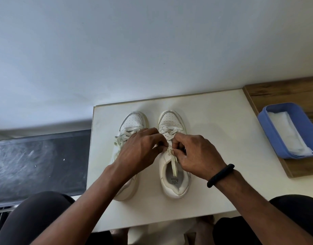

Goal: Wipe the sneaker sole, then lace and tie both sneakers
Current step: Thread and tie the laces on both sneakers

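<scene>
Two white sneakers stand side by side on a cream table [214, 135], toes pointing away from me. The left sneaker [131, 121] has its laces tied in a bow, and my left forearm crosses over its heel. Over the tongue of the right sneaker [171, 121], my left hand [141, 149] and my right hand [196, 156] both pinch its cream lace [174, 167]. One lace end hangs down into the shoe's opening. The fingertips hide the spot where the lace is gripped.
A blue plastic tray [268, 128] holding white wipes [288, 131] sits on a wooden board [284, 92] at the right. A black band circles my right wrist. A white wall rises behind the table; a dark surface lies to the left. My knees frame the table's near edge.
</scene>
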